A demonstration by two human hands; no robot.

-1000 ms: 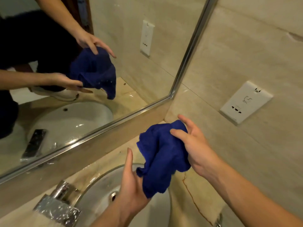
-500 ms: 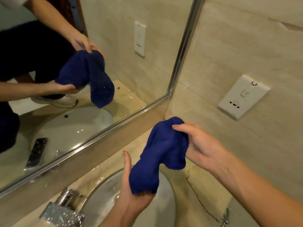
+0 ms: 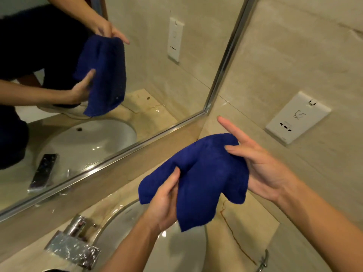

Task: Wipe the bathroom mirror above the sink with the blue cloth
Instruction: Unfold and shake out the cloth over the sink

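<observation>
A: Where's the blue cloth (image 3: 206, 179)?

B: Centre-right of frame, held up over the sink (image 3: 188, 250), between both hands. Bunched, w/ folds hanging down twd the basin. Not touching the mirror (image 3: 157, 79).

A: Left hand (image 3: 165, 207)?

B: Lower centre, coming up from the bottom edge. Its grip pinches the cloth's lower left fold, thumb pressed into the fabric, fingers hidden behind it.

A: Right hand (image 3: 263, 167)?

B: Right of centre, palm facing left. Thumb pressed on the cloth's upper right part, so that grip pinches it too; the index finger is stretched out straight, pointing to the upper left, free of the cloth. Other fingers are behind the fabric, can't tell how they sit.

A: Mirror?

B: Fills the upper left, metal frame running diag. down to the left edge and up to the top edge. It reflects both hands, the cloth, the basin and the wall socket. Some small specks show on the glass nr the reflected cloth.

A: Anything else?

B: Chrome tap (image 3: 73, 246) at lower left, wet-looking, on the beige stone counter (image 3: 253, 228). Counter has a reddish crack line at lower right, just beside the sink rim. White socket plate (image 3: 298, 117) on the tiled wall, right side, well apart from the hands.
</observation>
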